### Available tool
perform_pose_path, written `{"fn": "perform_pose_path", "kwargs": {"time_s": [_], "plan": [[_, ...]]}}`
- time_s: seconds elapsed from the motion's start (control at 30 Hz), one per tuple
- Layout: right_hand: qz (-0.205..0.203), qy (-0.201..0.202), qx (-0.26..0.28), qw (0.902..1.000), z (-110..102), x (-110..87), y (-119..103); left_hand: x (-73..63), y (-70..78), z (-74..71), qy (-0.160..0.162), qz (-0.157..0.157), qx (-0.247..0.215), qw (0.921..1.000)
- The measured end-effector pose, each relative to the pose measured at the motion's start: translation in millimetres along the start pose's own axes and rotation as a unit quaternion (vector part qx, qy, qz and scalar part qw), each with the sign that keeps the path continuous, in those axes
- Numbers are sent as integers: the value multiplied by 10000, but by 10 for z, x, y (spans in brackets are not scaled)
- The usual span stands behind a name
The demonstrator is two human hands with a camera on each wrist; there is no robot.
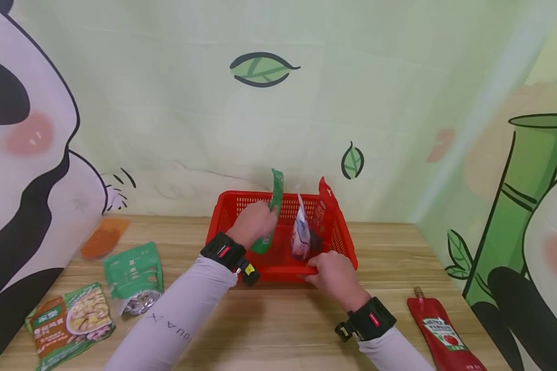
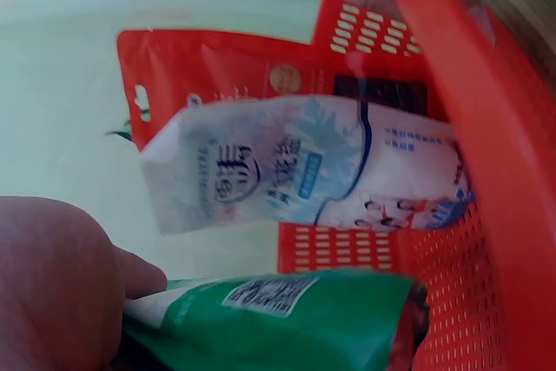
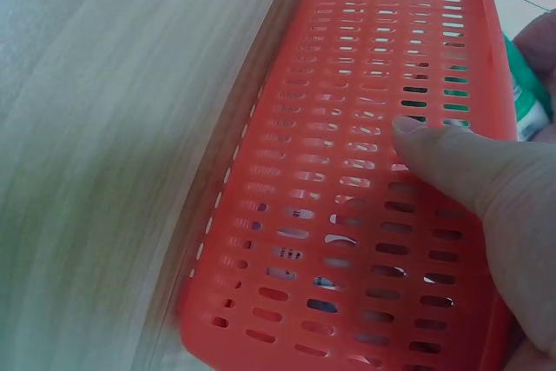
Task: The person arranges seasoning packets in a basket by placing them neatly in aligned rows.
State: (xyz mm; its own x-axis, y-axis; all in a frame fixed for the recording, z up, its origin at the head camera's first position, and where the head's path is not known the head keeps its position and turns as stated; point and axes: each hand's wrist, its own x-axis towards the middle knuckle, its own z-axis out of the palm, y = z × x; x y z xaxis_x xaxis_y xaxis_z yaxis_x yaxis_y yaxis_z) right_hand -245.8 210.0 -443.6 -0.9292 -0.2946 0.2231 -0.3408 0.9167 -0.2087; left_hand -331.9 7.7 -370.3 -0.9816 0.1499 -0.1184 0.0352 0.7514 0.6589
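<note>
Plainly, the two hands stood apart, each busy with its own thing. The left hand [image 1: 255, 224] gripped a green packet [image 1: 277, 185] that stood upright, its lower end down inside the red basket [image 1: 278, 273] and its top rising above the back rim. The right hand [image 1: 334, 275] was clamped on the basket's near rim, right of the middle, its thumb pressed against the outside of the slotted front wall, as the right wrist view showed.

Within the basket, right of the green packet, a white packet [image 1: 300, 237] stood on end, and a red packet [image 1: 325, 208] stood beyond it at the right end. Neither was held. The basket's left part had room to spare.

Outside it, four things lay on the wooden table [image 1: 278, 330]: to the left, a flat orange packet [image 1: 104, 237], a green-and-silver pouch [image 1: 134, 270] and a bag with food pictured on it [image 1: 71, 324]; to the right, a red Heinz pouch [image 1: 445, 330], cap pointing away from the person. Judged by this layout, the work was partway along: two packets in place, one in hand, four apart from the basket and untouched.
</note>
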Motion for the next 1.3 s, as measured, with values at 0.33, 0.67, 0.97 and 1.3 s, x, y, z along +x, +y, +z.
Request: {"fn": "perform_pose_path", "kwargs": {"time_s": [0.33,0.67,0.97,1.3], "plan": [[-123,64,-7,9999,7,1,21,198,40,26,-565,-644,253,9960],[-92,-13,-53,9999,20,5,26,370,28,87,-695,-848,420,9931],[-102,-32,-66,9999,10,4,37,452,84,172,-632,-736,477,9941],[-127,19,-109,9999,11,2,50,529,127,269,-617,-687,260,9954]]}}
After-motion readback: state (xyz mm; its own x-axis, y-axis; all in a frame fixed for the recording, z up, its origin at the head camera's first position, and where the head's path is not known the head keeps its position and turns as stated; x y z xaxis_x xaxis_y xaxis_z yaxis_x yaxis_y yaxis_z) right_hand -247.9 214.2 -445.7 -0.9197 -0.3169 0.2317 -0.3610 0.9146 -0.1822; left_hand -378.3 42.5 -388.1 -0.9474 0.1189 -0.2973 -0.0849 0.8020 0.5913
